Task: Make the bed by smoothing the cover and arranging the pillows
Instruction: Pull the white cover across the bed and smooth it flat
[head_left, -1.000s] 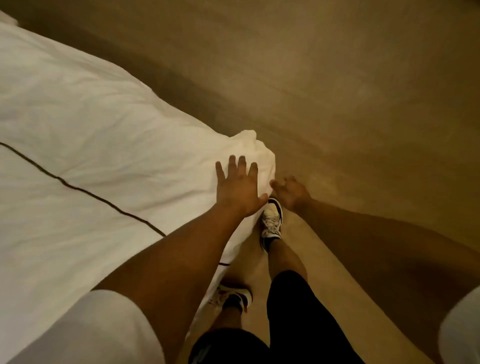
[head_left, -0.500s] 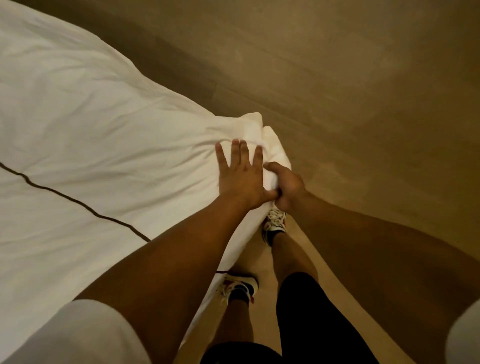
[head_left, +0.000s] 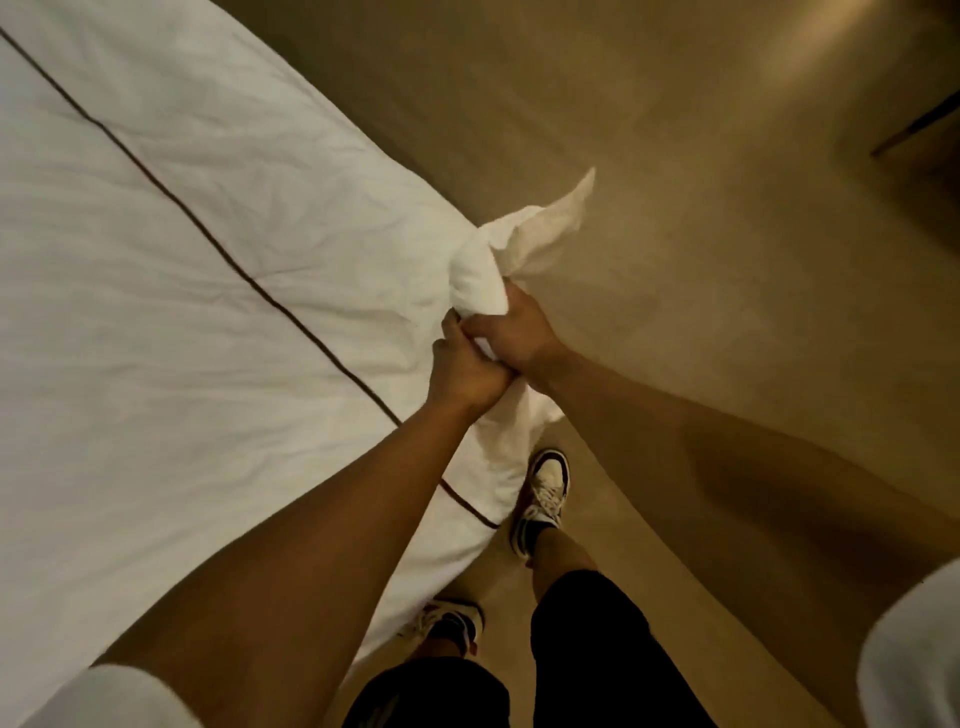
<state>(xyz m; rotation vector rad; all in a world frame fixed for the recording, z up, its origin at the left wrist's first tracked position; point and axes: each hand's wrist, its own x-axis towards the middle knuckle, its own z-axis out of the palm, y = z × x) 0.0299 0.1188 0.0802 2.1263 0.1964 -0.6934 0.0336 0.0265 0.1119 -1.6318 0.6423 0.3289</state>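
A white bed cover with a thin dark piping line fills the left half of the view and lies wrinkled over the bed. Its corner is bunched and lifted off the bed, with a loose flap sticking up to the right. My left hand is closed in a fist on the cover just below that corner. My right hand grips the same bunched fabric, touching the left hand. No pillows are in view.
Beige floor spreads to the right of the bed. My two feet in white-and-black sneakers stand close against the bed's edge. A dark strip, perhaps a door or furniture edge, sits at the upper right.
My left hand went from flat and open on the cover to a fist gripping it. The right hand closed on the corner, and both lifted it so a flap stands up.
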